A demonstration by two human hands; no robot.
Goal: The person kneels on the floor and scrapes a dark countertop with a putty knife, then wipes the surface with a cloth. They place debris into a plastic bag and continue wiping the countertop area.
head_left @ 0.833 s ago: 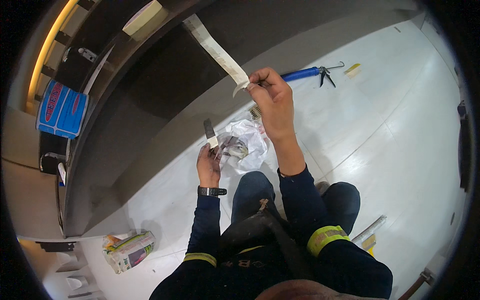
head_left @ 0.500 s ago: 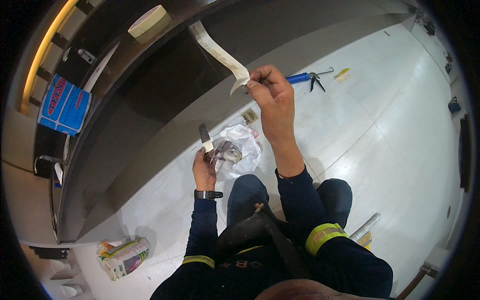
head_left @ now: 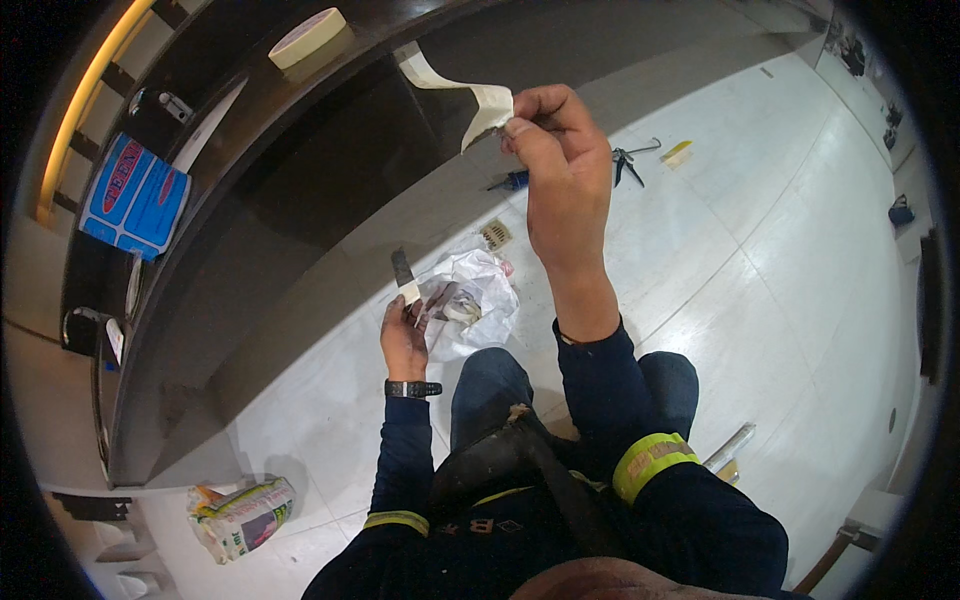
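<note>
Your right hand (head_left: pixel 566 170) pinches a pale tape strip (head_left: pixel 428 77) (its far end meets the dark panel (head_left: pixel 330 190)), while your left hand (head_left: pixel 404 338) is curled around a dark-bladed tool (head_left: pixel 402 266) near the white bag (head_left: pixel 490 285).

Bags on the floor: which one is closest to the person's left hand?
The crumpled white bag, right beside the left hand; the printed, multicoloured bag lies farther off, at lower left.

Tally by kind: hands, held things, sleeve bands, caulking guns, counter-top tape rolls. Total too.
Hands: 2 (left hand, right hand)
Held things: 2 (flat tool, tape strip)
Reflective sleeve bands: 2
Caulking guns: 1
Counter-top tape rolls: 1
Total: 8
</note>
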